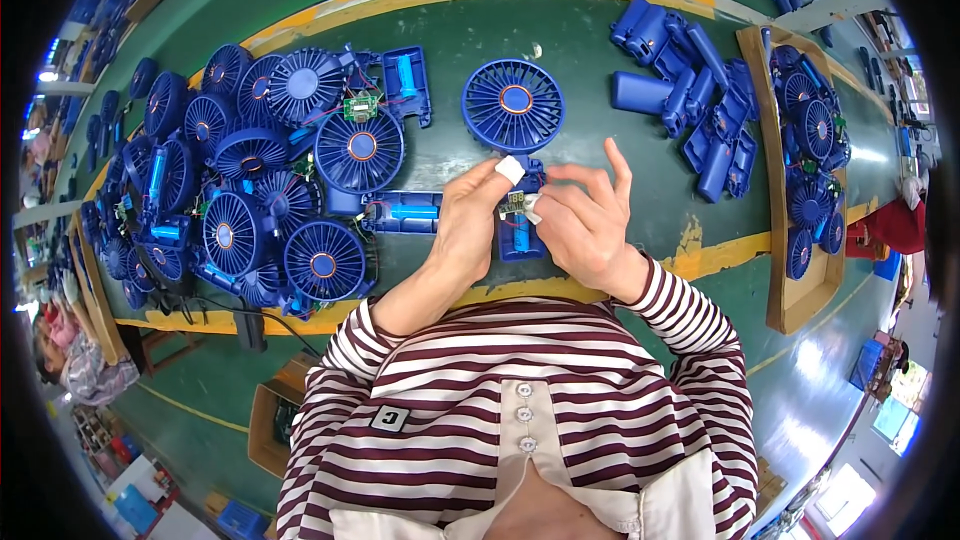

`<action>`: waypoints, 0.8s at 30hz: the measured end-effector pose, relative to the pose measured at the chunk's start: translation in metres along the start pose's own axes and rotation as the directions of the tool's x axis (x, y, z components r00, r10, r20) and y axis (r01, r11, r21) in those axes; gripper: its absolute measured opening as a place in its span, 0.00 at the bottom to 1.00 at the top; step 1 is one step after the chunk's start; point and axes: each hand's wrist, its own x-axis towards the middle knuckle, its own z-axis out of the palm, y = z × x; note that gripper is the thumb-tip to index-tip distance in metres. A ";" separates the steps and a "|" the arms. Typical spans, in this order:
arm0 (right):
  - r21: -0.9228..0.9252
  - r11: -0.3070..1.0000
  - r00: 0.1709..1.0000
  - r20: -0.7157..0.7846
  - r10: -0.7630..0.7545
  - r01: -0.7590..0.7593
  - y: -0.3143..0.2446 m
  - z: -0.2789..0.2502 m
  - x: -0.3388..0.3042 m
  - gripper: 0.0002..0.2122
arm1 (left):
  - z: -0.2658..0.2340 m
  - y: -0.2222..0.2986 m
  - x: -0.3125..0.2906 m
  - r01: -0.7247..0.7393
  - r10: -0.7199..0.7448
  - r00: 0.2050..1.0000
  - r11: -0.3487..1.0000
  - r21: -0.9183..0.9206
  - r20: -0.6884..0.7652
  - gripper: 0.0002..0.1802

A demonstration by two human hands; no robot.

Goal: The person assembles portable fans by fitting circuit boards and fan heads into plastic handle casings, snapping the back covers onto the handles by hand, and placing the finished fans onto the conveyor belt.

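A blue handheld fan [514,100] lies in front of me, its round grille pointing away and its opened handle [520,243] toward me. A light blue battery sits in that handle. My left hand [468,215] is closed on the fan's neck from the left, white wrapping on its thumb. My right hand [588,220] pinches at a small circuit board [516,202] over the handle; a white wrapping shows on a fingertip and one finger points up. The fingers partly hide the board and neck.
Many blue fans [235,233] with exposed batteries and boards are piled at left. Blue handle shells [690,90] lie heaped at right. Beyond them stands a cardboard tray [777,280] of fans. The green table [450,50] has a yellow edge close to my body.
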 end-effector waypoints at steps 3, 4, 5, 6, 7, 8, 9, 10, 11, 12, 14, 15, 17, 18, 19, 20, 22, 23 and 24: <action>0.041 0.999 0.995 0.093 0.021 -0.025 -0.002 -0.007 0.007 0.09 | 0.001 0.002 -0.001 0.007 -0.007 1.000 0.999 0.040 -0.009 0.11; 0.042 0.999 0.995 0.094 0.022 -0.026 -0.002 -0.009 0.009 0.09 | 0.002 0.003 -0.001 0.022 -0.021 1.000 0.998 0.054 -0.022 0.11; 0.063 0.998 0.993 0.116 0.014 -0.021 -0.001 -0.011 0.011 0.10 | 0.002 0.004 -0.001 0.038 -0.035 0.999 0.997 0.067 -0.036 0.11; 0.085 0.996 0.990 0.138 0.004 -0.016 0.000 -0.012 0.012 0.11 | 0.001 0.003 0.000 0.039 -0.037 0.999 0.997 0.067 -0.037 0.11; 0.086 0.996 0.990 0.139 0.006 -0.018 0.002 -0.013 0.012 0.11 | -0.001 0.003 0.002 0.069 -0.068 0.997 0.997 0.043 -0.031 0.11; 0.136 0.989 0.990 0.139 0.034 -0.053 0.005 -0.013 0.012 0.10 | -0.002 0.004 0.003 0.099 -0.098 0.995 0.995 0.020 -0.024 0.11; 0.186 0.979 0.988 0.141 0.062 -0.088 0.008 -0.012 0.012 0.10 | -0.005 0.009 0.000 0.134 -0.126 0.990 0.977 0.167 -0.056 0.11; 0.184 0.982 0.995 0.100 0.031 -0.049 0.011 -0.013 0.017 0.09 | -0.002 0.012 -0.001 0.135 -0.127 0.990 0.977 0.166 -0.058 0.11; 0.186 0.981 0.994 0.102 0.032 -0.050 0.012 -0.013 0.018 0.09 | 0.001 0.014 -0.002 0.140 -0.132 0.989 0.981 0.135 -0.062 0.12; 0.246 0.963 0.988 0.127 0.084 -0.114 0.013 -0.013 0.018 0.09 | 0.002 0.015 -0.003 0.144 -0.138 0.988 0.984 0.105 -0.065 0.12; 0.333 0.927 0.979 0.156 0.128 -0.174 0.016 -0.012 0.019 0.08 | 0.003 0.014 -0.002 0.140 -0.134 0.989 0.984 0.106 -0.067 0.12; 0.333 0.927 0.979 0.160 0.128 -0.175 0.017 -0.012 0.019 0.08 | 0.003 0.013 -0.002 0.132 -0.130 0.990 0.990 0.040 -0.049 0.12; 0.385 0.893 0.969 0.175 0.176 -0.231 0.019 -0.012 0.018 0.08 | 0.002 0.012 -0.001 0.123 -0.124 0.992 0.992 -0.032 -0.036 0.12; 0.386 0.893 0.968 0.179 0.173 -0.231 0.019 -0.013 0.018 0.08 | 0.001 0.011 -0.001 0.127 -0.128 0.992 0.991 -0.043 -0.017 0.12; 0.390 0.888 0.965 0.193 0.178 -0.242 0.019 -0.013 0.017 0.08 | 0.000 0.009 -0.001 0.132 -0.132 0.991 0.990 -0.053 0.002 0.12; 0.394 0.884 0.961 0.206 0.183 -0.253 0.019 -0.013 0.017 0.08 | -0.001 0.008 0.000 0.131 -0.132 0.991 0.990 -0.057 0.000 0.12; 0.383 0.896 0.967 0.200 0.156 -0.224 0.019 -0.013 0.019 0.08 | -0.004 0.007 0.001 0.136 -0.136 0.991 0.990 -0.040 0.006 0.12; 0.370 0.908 0.973 0.190 0.131 -0.195 0.020 -0.013 0.019 0.08 | -0.003 0.008 0.000 0.135 -0.135 0.991 0.990 -0.043 0.003 0.12; 0.373 0.907 0.973 0.193 0.129 -0.194 0.019 -0.013 0.019 0.08 | 0.000 0.010 -0.001 0.148 -0.148 0.989 0.988 -0.054 0.000 0.12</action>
